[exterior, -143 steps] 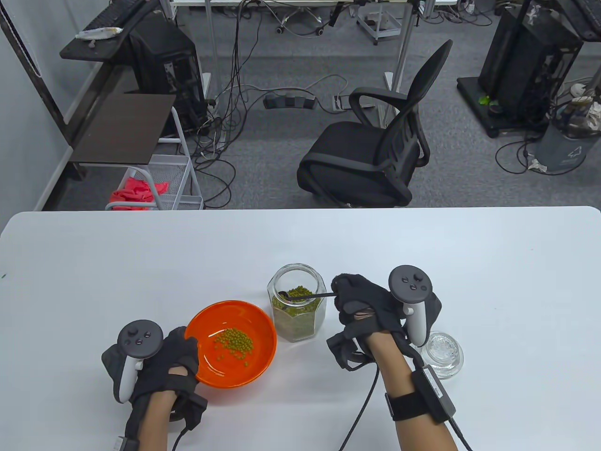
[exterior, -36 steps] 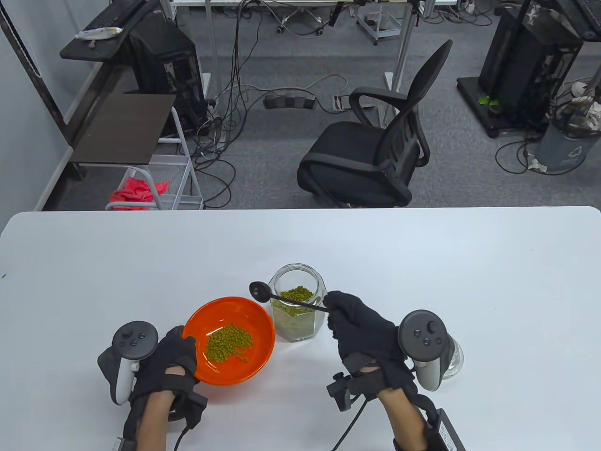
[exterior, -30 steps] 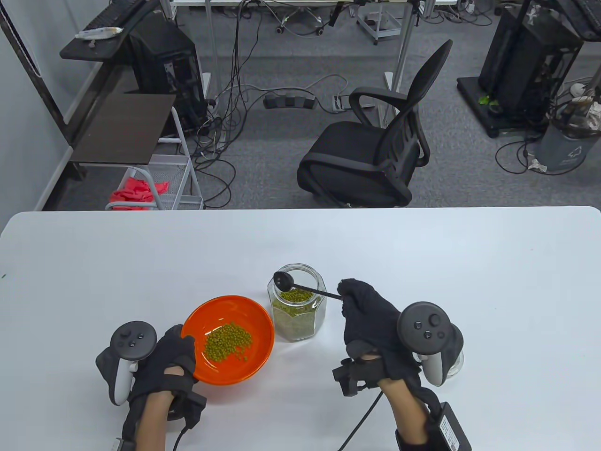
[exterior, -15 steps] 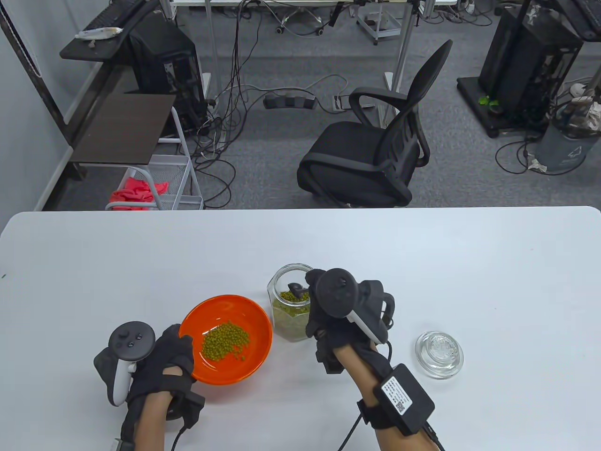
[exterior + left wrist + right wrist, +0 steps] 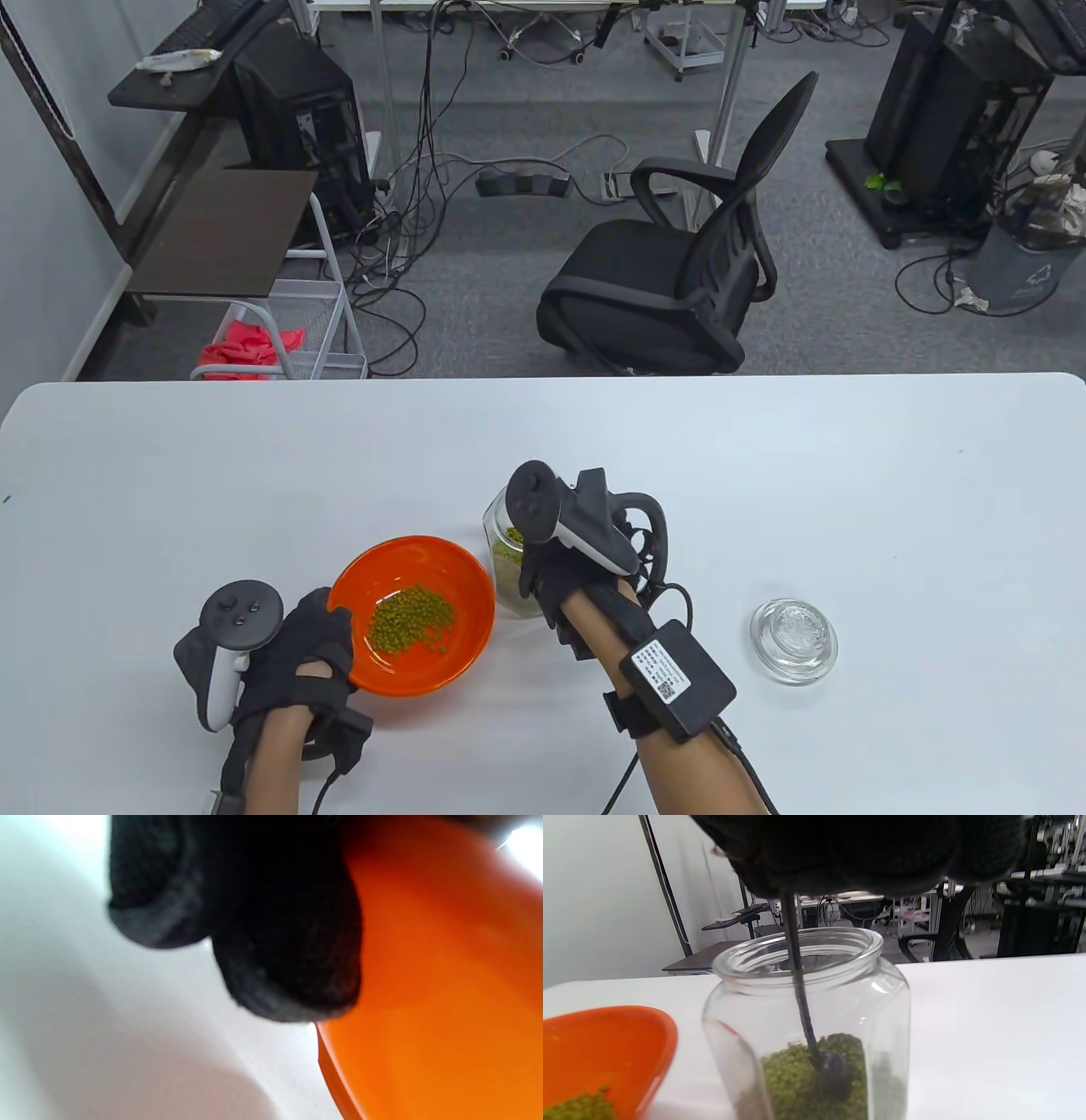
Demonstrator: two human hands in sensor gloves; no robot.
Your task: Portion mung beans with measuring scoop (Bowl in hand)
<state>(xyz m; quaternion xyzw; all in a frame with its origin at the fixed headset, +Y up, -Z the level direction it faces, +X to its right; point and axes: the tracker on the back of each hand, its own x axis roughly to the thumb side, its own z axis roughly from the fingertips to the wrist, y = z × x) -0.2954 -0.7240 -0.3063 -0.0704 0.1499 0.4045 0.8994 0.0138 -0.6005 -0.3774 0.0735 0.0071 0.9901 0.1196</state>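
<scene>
My left hand (image 5: 297, 658) grips the near-left rim of the orange bowl (image 5: 462, 586), which holds a small heap of mung beans (image 5: 409, 618); its fingers (image 5: 271, 942) lie against the bowl's outer wall (image 5: 445, 984). My right hand (image 5: 564, 564) is above the open glass jar (image 5: 502, 569) and holds the black measuring scoop by its handle (image 5: 797, 976), pointing straight down. The scoop's head (image 5: 833, 1071) is pushed into the mung beans (image 5: 789, 1077) inside the jar (image 5: 806, 1018). The bowl's rim (image 5: 628, 1027) sits just left of the jar.
The jar's glass lid (image 5: 793, 638) lies on the white table (image 5: 848, 475) to the right of my right forearm. An office chair (image 5: 679, 263) stands beyond the table's far edge.
My right hand carried the empty scoop from above the bowl back over the jar, turned it downward and dipped it into the beans. The left hand and bowl stayed put.
</scene>
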